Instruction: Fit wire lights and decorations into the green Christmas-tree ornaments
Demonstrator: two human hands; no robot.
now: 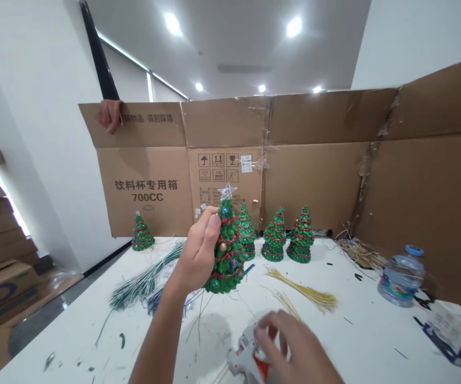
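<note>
One hand, the left [198, 253], is closing firmly around a star-topped tree [227, 266] at the centre of the frame, holding it upright. The right hand [294, 344] is curling loosely over a glue gun [245, 356] at the bottom centre; whether it is gripping cannot be told. The step seems to be handling the glue gun; the next move is probably calling for a sure hold and a steady tree.
</note>
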